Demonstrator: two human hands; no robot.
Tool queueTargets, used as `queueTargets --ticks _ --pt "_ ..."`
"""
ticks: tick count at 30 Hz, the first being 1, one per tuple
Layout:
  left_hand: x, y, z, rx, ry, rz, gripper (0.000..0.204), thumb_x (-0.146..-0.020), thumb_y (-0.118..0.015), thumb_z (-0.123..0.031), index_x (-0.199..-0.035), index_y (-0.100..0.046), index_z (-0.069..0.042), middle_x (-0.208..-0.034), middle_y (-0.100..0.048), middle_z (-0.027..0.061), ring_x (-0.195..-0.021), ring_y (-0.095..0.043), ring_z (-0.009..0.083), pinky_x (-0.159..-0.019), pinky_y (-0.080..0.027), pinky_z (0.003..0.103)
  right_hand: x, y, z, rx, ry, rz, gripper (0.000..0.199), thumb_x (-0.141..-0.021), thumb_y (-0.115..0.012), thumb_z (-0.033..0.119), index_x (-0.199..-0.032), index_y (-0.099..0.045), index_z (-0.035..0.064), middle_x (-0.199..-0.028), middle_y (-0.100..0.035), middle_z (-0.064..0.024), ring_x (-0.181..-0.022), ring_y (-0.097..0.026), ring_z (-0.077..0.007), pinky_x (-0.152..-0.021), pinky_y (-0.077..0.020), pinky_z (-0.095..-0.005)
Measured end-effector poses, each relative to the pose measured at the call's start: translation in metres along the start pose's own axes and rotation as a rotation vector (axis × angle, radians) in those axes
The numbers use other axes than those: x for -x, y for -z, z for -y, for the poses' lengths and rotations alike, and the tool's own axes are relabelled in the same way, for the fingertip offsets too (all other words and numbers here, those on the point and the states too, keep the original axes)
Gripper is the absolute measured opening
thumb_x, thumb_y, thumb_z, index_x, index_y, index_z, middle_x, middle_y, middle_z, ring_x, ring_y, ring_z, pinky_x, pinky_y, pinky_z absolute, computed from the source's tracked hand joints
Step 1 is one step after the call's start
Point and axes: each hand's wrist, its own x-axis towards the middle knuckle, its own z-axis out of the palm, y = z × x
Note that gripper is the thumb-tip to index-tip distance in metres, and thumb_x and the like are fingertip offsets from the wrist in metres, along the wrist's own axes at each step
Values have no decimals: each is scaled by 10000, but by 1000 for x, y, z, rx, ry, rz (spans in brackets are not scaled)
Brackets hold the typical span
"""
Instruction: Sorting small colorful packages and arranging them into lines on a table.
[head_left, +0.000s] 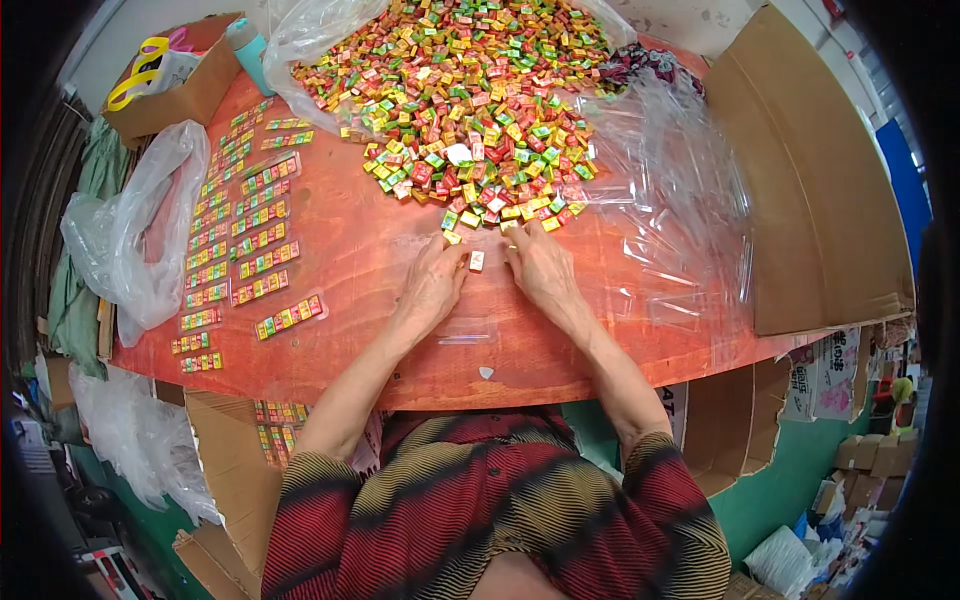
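Small boxes in red, yellow, green and orange form a big heap at the back of the red table. Near its front edge, my left hand has bent fingers, their tips closed at a small yellow box. Opposite it, my right hand curls inward, fingertips on another small box. One pale-topped small box stands between my two thumbs. Toward me lies a clear plastic tray, hard to make out against the tabletop. The undersides of my fingers are hidden.
Filled clear trays line the table's left. Clear empty trays pile up at right, before a cardboard panel. A plastic bag hangs over the left edge; a cardboard box and blue bottle stand behind.
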Motion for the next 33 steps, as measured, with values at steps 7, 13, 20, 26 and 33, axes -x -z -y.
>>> queueTargets --ticks 7,13,20,26,33 --pt "-1 -3 3 7 1 1 284 -698 -560 29 -980 -546 0 -966 -504 147 -923 -483 325 -792 -409 372 -39 -32 3 163 21 -129 137 -757 -532 130 -839 -517 23 -820 -519 -159 -733 -561 -310 -562 -465 -401" --pt "-2 -1 2 14 43 -16 282 -688 -574 23 -967 -540 11 -952 -510 150 -926 -480 328 -794 -401 373 -44 -34 16 241 167 -174 108 -719 -537 99 -794 -520 22 -773 -496 -135 -716 -547 -270 -527 -470 -360" --pt "1 1 11 -40 -37 -48 307 -684 -580 24 -985 -525 3 -949 -515 150 -907 -493 330 -788 -404 377 -32 -31 10 141 288 -83 157 -728 -566 126 -793 -499 -1 -798 -502 -171 -689 -547 -310 -553 -463 -393" --pt "2 2 19 -12 -64 -34 353 -672 -593 39 -1015 -515 3 -954 -521 148 -881 -514 318 -765 -423 370 -31 -28 14 -101 67 48 289 -724 -521 38 -1002 -451 5 -863 -484 -215 -763 -523 -374 -642 -441 -432" --pt "5 23 15 47 36 43 448 -663 -653 -18 -1084 -501 -37 -1034 -496 128 -954 -510 297 -800 -430 345 4 -18 37 -222 49 42 420 -705 -588 70 -1098 -442 49 -932 -480 -164 -836 -516 -341 -687 -452 -388"
